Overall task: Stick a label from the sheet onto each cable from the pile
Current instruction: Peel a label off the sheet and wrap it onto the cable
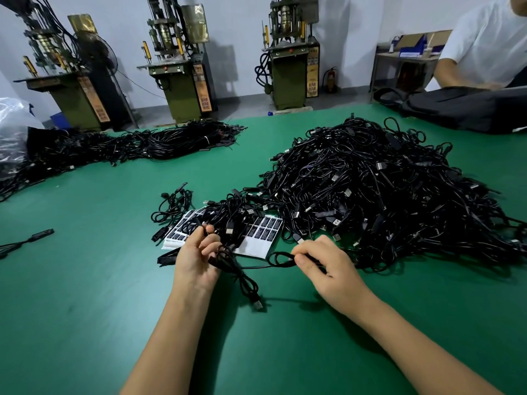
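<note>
A green table (85,280) fills the view, with grey floor and a pale wall beyond its far edge. Three olive-green machines (176,67) stand along that wall, and a small red fire extinguisher (330,79) sits near the right one. At the far right corner a person in a white shirt (484,44) rests an arm on a black bag (467,109).

The big pile of black cables (370,189) heaps right of the table's middle; bundled cables (128,146) stretch along the far left edge beside a clear plastic bag (11,129). The label sheet (258,238) lies near the middle, partly under loose cables.

The left hand (196,252) grips a black USB cable (245,280), fingers curled round it, the plug dangling toward the near edge. The right hand (325,260) pinches a loop of the same cable.
</note>
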A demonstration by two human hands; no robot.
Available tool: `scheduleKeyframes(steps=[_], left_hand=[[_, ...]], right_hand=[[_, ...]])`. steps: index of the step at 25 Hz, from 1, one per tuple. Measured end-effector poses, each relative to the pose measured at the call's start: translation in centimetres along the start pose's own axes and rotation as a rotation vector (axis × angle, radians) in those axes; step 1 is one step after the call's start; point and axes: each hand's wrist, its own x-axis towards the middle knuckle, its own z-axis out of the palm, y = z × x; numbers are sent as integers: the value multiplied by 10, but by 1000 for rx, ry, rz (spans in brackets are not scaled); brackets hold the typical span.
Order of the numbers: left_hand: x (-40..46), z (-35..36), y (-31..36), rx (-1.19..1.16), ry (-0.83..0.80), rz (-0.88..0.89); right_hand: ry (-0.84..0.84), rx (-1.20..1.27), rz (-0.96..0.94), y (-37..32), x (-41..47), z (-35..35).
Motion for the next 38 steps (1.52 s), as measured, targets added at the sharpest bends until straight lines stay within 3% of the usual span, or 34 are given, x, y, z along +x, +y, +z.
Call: scheduleKeyframes(steps=[3,8,13,16,21,23,29,33,38], left_hand=[[3,-2,-7,63,39,41],[1,0,-9,124,36,118],[-10,6,-36,587,-98,87],[-15,5,-51,730,-202,163],[-13,1,-55,847,-277,294],[-12,2,-55,830,-272,327],[-20,7,-51,543,-414,159],[-21,10,-62,519,-397,111],[-22,4,-64,818,-384,21]], right_hand=[[-66,314,220,-1,1,-4],[162,275,215,4,4,-7],[129,273,310,10,6,-2],[71,370,334,11,8,-4],[245,-61,219,15,4,4],[258,-126,151,15,3,4],[175,-634,-103,8,0,7],[49,-569,-271,2,-3,16],[240,-564,-199,5,-1,14]])
